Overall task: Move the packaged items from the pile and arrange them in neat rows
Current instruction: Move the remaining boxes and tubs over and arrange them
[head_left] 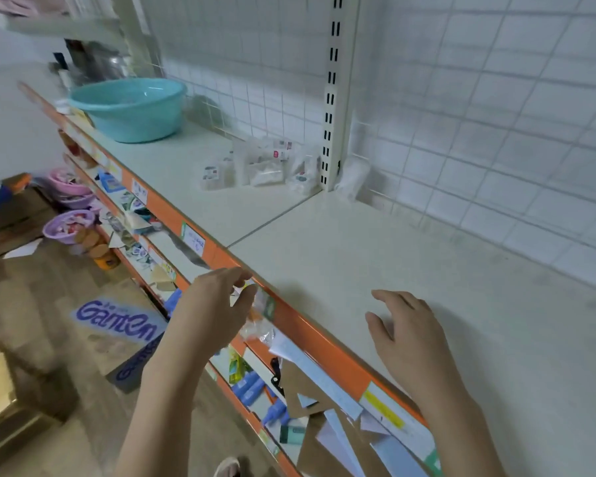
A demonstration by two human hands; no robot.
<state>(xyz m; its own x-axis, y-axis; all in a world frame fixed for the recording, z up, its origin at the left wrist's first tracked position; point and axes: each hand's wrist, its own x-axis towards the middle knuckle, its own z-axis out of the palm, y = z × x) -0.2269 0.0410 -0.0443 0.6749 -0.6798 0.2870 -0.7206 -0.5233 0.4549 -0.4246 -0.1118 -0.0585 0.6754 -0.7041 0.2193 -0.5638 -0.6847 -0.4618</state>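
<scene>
Fingers [236, 280] of my left hand [217, 304] pinch a small packet [255, 304], right hand [406, 332] spread empty; next, I judge, placing it in a row on the shelf [358, 256].

- Ahead of the right hand [406, 335], the shelf board [375, 270] lies bare up to the wire grid back [461, 98].
- Far ahead-left of both hands, the packaged items [258, 166] crowd the upright post [331, 98].
- Farther left, a teal basin [129, 110] fills the board's depth.
- The left hand [217, 304] sits at the orange shelf edge [307, 325], with cluttered lower shelves beneath.
</scene>
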